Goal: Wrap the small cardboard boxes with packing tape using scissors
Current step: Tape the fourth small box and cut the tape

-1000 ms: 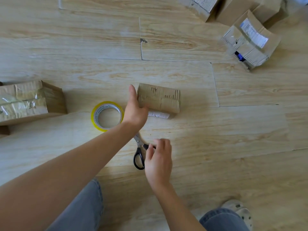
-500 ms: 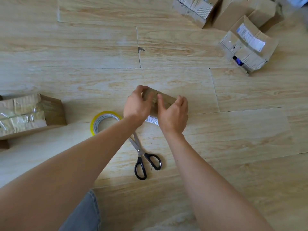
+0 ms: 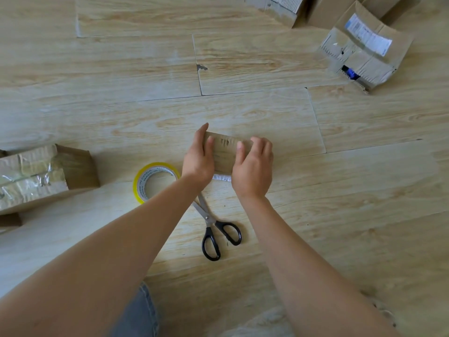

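A small brown cardboard box [image 3: 224, 152] sits on the wooden floor at mid-frame. My left hand [image 3: 198, 158] grips its left end, thumb on top. My right hand [image 3: 254, 166] covers its right end, fingers curled over the far edge. A strip of shiny tape [image 3: 221, 177] shows under the box's near edge. A roll of packing tape [image 3: 143, 181] with a yellow rim lies flat just left of my left wrist. Black-handled scissors [image 3: 213, 229] lie on the floor between my forearms, blades pointing toward the box and partly hidden by my left arm.
A larger cardboard box [image 3: 41, 178] covered in clear tape lies at the left edge. Taped boxes with white labels [image 3: 364, 47] and more cardboard [image 3: 286, 8] stand at the top right. My knee in jeans [image 3: 138, 312] shows at the bottom.
My right hand let go of the scissors on the floor and moved up onto the right end of the small box. Both hands now hold the box, which has turned slightly.
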Motion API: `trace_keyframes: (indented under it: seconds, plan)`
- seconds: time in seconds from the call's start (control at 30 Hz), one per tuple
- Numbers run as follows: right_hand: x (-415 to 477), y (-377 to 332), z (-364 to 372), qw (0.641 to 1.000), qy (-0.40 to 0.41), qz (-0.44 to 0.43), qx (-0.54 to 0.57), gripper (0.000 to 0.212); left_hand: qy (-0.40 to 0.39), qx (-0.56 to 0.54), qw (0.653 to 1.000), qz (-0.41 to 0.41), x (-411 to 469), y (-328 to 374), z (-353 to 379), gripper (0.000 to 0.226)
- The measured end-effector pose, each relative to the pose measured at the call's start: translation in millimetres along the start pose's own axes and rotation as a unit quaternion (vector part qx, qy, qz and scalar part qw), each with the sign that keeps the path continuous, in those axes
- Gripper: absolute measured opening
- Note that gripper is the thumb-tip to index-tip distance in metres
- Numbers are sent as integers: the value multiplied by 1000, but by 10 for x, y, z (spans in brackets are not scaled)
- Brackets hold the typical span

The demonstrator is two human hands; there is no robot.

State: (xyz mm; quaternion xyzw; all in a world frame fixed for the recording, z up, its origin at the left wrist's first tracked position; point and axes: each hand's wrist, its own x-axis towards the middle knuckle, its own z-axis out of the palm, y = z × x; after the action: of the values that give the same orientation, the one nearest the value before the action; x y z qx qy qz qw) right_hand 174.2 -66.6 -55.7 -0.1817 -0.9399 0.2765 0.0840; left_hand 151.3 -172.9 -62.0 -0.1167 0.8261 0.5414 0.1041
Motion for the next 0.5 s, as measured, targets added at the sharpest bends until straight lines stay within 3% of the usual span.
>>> trace_keyframes:
  seconds: [0.13, 0.2, 0.33, 0.5]
  plan:
    - [12, 38, -61, 999, -12, -29, -43, 41, -16, 63, 997, 43, -30, 45, -36, 53]
    - [1, 30, -119, 992, -17, -80, -94, 48, 4, 148, 982, 120, -117, 98, -96, 54]
    - [-152, 9, -200, 964, -84, -211, -141, 56, -63, 340, 885, 311, -304, 66, -230, 60]
    - [-255, 142, -190, 942, -144, -236, -189, 58, -99, 467, 824, 306, -346, -92, -261, 65]
